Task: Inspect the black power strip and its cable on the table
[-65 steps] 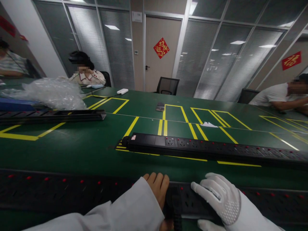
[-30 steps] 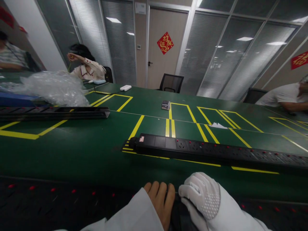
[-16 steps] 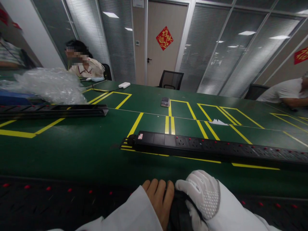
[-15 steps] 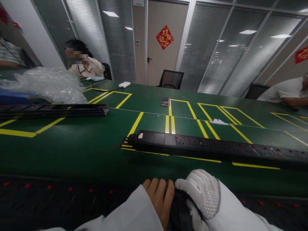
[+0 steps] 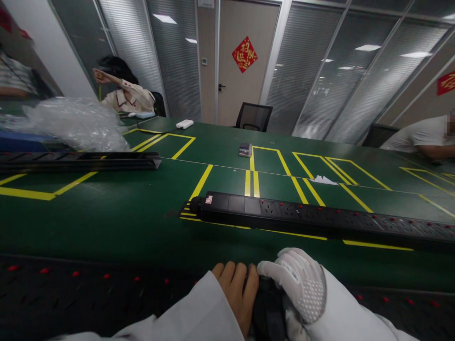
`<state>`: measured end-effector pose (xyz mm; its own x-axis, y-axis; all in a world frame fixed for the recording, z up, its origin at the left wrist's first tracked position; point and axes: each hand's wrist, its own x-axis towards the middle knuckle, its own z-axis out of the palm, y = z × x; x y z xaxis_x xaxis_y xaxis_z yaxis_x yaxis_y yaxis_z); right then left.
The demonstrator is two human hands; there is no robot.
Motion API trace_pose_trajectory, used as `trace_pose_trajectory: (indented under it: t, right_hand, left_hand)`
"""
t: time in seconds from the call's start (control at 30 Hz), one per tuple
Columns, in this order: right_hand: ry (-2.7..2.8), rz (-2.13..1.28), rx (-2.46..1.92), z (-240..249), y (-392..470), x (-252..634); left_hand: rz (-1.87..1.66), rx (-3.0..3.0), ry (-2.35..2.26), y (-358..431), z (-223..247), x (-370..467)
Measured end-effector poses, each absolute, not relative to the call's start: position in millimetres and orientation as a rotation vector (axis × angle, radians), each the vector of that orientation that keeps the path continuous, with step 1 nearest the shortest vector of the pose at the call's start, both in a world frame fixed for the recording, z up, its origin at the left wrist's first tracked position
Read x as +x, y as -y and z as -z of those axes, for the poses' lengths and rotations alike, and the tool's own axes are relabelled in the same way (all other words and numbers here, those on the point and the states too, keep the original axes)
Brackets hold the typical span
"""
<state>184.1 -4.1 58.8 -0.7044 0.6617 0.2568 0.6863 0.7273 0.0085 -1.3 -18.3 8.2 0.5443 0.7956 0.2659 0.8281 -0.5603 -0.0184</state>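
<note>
A long black power strip with red indicators lies along the near table edge. My bare left hand is over it, fingers close together and bent down on its far side. Beside it, my right hand, in a white dotted glove, curls round a dark rounded object whose kind I cannot make out. The thumb side of the glove touches or nearly touches my left fingers. Farther off lies a second black power strip, with sockets and red indicators.
Yellow tape marks run over the green table. At left are clear plastic wrapping and a black metal channel. A small grey device and a white box lie farther back. Other people sit at both sides.
Both my hands stay nearly in place; the glove shifts very slightly. The seated person at the back left has raised and stretched an arm, with something yellow at the hand.
</note>
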Motion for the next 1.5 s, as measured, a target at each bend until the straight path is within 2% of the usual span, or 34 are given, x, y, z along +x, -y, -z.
trace_pose_trajectory:
  t: [0.23,0.53,0.7,0.87,1.13,1.5]
  right_hand:
    - [2.682,0.033,-1.079,-61.3,7.3,183.3]
    - [2.58,-0.003,-1.106,-38.7,14.1,178.5]
    - [2.324,0.074,-1.138,-35.0,20.6,171.6]
    - [2.496,0.206,-1.049,-22.2,16.2,189.3]
    - [2.621,0.134,-1.124,-54.8,8.1,180.2]
    - [2.631,0.125,-1.092,-60.6,7.7,177.8]
  left_hand:
    - [0.347,-2.609,1.382,18.2,-11.3,-1.1]
    - [0.339,-2.628,1.391,18.0,-14.8,-2.0]
    - [0.355,-2.629,1.391,18.1,-13.5,-2.4]
    - [0.347,-2.624,1.401,18.6,-10.1,-1.2]
    - [0.3,-2.666,1.422,18.7,-15.8,-1.6]
    - [0.283,-2.66,1.406,19.0,-15.9,-1.8]
